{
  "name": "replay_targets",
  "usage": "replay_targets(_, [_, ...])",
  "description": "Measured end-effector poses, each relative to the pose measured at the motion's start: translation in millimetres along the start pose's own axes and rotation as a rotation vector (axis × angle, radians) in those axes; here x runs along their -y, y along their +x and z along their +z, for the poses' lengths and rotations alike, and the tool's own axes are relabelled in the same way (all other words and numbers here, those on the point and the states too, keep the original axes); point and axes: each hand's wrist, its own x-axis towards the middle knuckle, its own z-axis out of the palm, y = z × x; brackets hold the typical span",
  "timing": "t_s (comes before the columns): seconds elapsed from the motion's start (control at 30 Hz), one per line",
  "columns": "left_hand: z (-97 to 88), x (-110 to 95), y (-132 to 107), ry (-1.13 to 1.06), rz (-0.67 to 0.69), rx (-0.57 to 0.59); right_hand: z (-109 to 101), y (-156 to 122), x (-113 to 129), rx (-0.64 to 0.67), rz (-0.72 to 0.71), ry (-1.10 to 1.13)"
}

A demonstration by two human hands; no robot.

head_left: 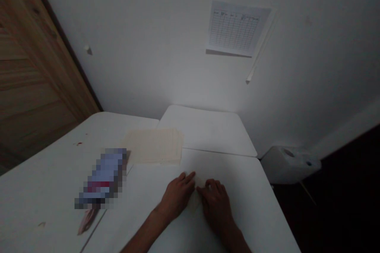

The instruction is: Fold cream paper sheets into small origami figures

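My left hand (pixel 179 193) and my right hand (pixel 216 202) are close together, low over the white table. Between them lies a thin, pale, slightly see-through sheet (pixel 195 202), hard to distinguish from the tabletop; its material is unclear. The left fingers are bent and close together at the sheet's left side, index finger reaching forward. On the right, the fingers curl while thumb and index finger come to the sheet's other side. Part of the sheet is hidden by both hands. Beyond my left hand, a stack of cream-coloured thin sheets (pixel 154 146) lies flat.
A pixelated blue-grey item (pixel 103 176) with a pinkish strap or cord (pixel 87 221) lies at left. White tables (pixel 237 182) meet at narrow seams. A printed chart (pixel 233 29) hangs on the wall. Right of the table stands a white container (pixel 285 164); a wooden door (pixel 38 59) is at left.
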Motion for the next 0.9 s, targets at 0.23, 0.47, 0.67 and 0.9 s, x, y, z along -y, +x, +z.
replay_targets(0.23, [-5.0, -2.2, 1.9, -0.004, -0.040, 0.016, -1.1, -8.3, -7.5, -0.044, 0.048, -0.018])
replay_targets(0.47, [-6.5, -2.7, 1.3, -0.012, -0.064, 0.011, -8.6, -17.3, -13.6, -0.056, 0.114, -0.066])
replay_targets(0.67, [-0.9, -0.6, -1.1, -0.038, -0.057, -0.040, -7.9, -19.7, -16.0, -0.081, 0.113, -0.068])
replay_targets(0.9, [-5.1, -1.5, 0.2, -0.069, -0.069, -0.049, -6.4, -8.7, -8.0, -0.065, -0.001, -0.064])
